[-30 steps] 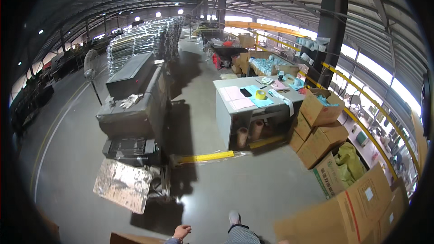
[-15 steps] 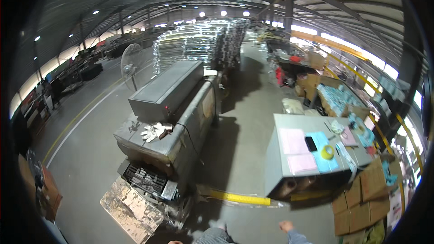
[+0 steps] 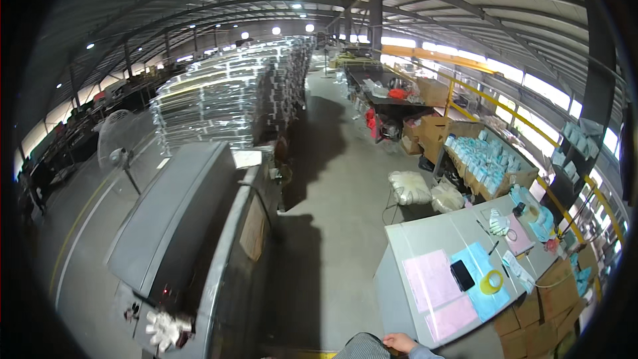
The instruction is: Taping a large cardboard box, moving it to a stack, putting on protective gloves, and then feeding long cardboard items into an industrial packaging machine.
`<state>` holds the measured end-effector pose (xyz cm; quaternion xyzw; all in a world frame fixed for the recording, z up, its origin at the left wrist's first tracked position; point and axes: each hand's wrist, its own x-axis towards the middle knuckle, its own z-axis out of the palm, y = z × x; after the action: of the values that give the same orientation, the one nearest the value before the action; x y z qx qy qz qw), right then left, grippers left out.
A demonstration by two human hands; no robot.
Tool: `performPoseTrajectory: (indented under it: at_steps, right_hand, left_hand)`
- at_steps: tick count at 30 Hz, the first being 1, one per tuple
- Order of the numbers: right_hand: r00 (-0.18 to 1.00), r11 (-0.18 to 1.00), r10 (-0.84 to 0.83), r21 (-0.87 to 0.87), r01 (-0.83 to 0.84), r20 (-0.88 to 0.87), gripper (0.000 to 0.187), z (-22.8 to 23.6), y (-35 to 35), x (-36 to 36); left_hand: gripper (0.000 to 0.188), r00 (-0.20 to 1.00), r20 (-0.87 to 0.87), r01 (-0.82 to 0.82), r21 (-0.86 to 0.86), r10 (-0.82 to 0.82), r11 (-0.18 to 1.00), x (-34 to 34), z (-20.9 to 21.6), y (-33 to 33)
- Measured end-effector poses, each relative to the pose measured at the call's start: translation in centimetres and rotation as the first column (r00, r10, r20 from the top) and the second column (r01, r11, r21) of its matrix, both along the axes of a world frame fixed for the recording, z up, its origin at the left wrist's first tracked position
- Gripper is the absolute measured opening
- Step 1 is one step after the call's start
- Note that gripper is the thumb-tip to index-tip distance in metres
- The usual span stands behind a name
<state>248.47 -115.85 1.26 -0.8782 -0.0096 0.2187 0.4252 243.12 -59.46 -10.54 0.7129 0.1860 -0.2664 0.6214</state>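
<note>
My right hand [image 3: 399, 342] hangs low at the lower edge, beside my leg in dark striped cloth [image 3: 364, 347]. Its fingers look loosely curled, and nothing shows in them. Nearest to it is the front corner of a pale grey desk [image 3: 393, 242]; a small gap seems to lie between. On the desk lie pink sheets [image 3: 425, 279], a blue sheet [image 3: 480, 257], a black phone [image 3: 462, 275] and a yellow tape roll [image 3: 491, 282]. My left hand is out of view.
Left stands a grey machine [image 3: 169, 206] with white gloves [image 3: 165, 330] on it; behind it are a fan [image 3: 119, 157] and tall wrapped stacks [image 3: 212, 103]. An aisle [image 3: 339, 226] runs between machine and desk. Boxes [image 3: 558, 289] stand right, and a blue-white packet bin [image 3: 482, 159] beyond.
I have moved forward: machine and desk are nearer, and the view has turned rightward. The left fingers have left the lower edge. My right hand now appears closer to my leg.
</note>
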Motion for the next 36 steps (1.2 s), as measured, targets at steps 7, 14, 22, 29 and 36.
performPoseTrajectory:
  at_steps: [7, 14, 22, 29, 36]
  right_hand:
    - [0.977, 0.955, -0.206, -0.206, 0.215, 0.063, 0.027, 2.3, -3.3, 20.7]
    - [0.92, 0.781, -0.385, 0.505, 0.367, -0.074, 0.098, 12.5, -4.7, 55.4]
    - [0.951, -0.181, -0.298, 0.983, 0.032, -0.086, 0.106, 25.7, -8.6, 82.2]
    - [0.836, -0.073, -0.53, 0.989, 0.125, -0.145, 0.107, 23.7, -14.8, 89.0]
    - [0.469, 0.46, -0.859, 0.71, 0.534, 0.204, 0.065, 25.4, -20.4, 86.0]
  left_hand:
    - [0.017, 0.899, 0.436, -0.097, 0.094, 0.046, 0.991, 33.1, 1.5, -7.6]
    - [0.041, 0.761, 0.006, 0.545, 0.537, -0.648, 0.644, 50.1, 1.6, -9.4]
    - [0.049, 0.986, -0.054, -0.148, 0.174, 0.159, 0.974, 72.7, 6.7, -13.6]
    - [0.05, 0.196, 0.651, 0.467, 0.595, -0.733, 0.653, 103.1, 31.8, -39.3]
    - [0.036, -0.05, 0.861, 0.835, 0.315, -0.507, 0.451, 109.7, 42.2, -68.1]
